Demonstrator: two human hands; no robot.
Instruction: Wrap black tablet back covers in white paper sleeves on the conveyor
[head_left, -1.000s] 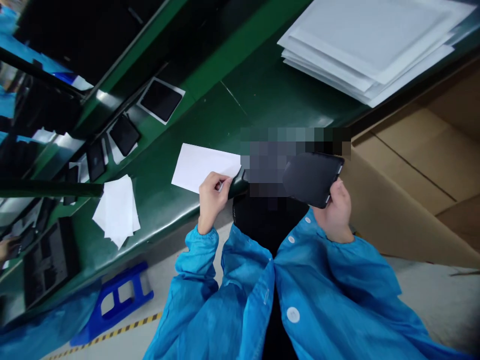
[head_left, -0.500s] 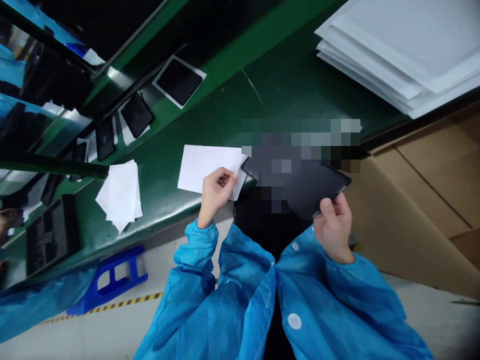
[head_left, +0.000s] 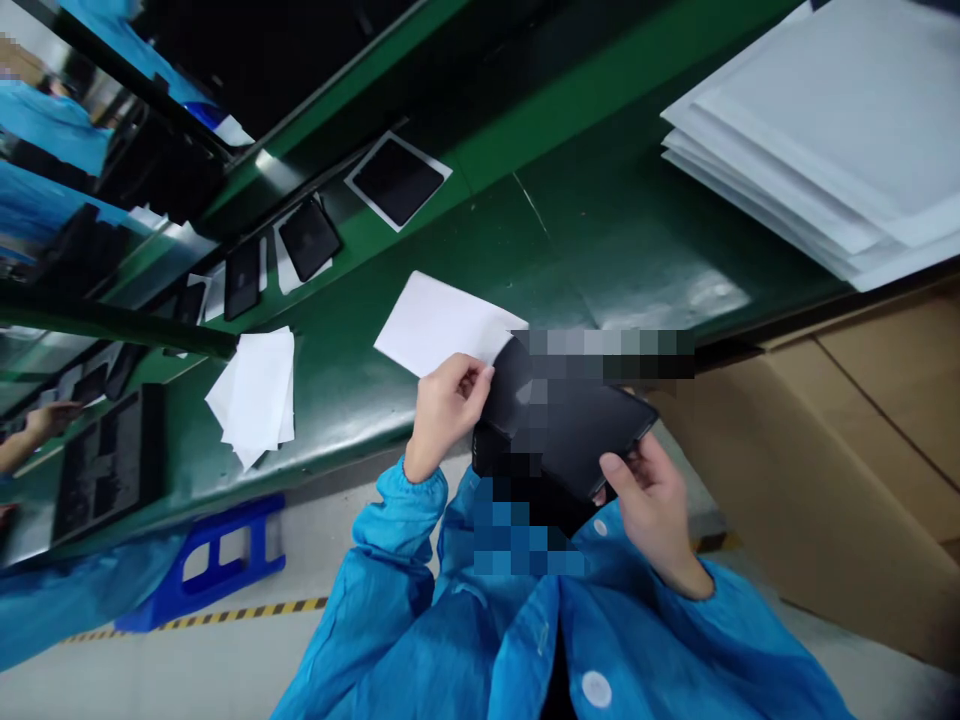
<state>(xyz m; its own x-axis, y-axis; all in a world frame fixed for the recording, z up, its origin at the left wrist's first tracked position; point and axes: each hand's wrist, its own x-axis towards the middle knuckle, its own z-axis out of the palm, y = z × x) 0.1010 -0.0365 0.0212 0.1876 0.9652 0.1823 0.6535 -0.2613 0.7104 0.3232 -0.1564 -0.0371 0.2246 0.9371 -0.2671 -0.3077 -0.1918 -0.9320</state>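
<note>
My left hand [head_left: 452,402] is closed in a pinch at the near right corner of a white paper sheet [head_left: 442,318], which reaches over the bench edge. Against its fingertips is a dark, shiny surface [head_left: 508,390]; a blurred-out patch hides how this joins the thing on the right. My right hand [head_left: 651,500] grips a flat black tablet [head_left: 592,440] by its right end, thumb on top and fingers beneath. The tablet is tilted above my lap, and its upper left part is hidden by the blurred patch.
A thick stack of white sheets [head_left: 840,130] lies at the right of the green bench [head_left: 600,230]. Tablets on paper [head_left: 397,180] line the back. Loose white papers [head_left: 262,390] lie left. A cardboard box [head_left: 810,480] stands right, a blue stool [head_left: 217,560] lower left. A co-worker's hand [head_left: 45,425] shows far left.
My right hand has brought the black tablet left and down, closer to my left hand. The white paper has turned, its far end swinging up. The view has shifted slightly.
</note>
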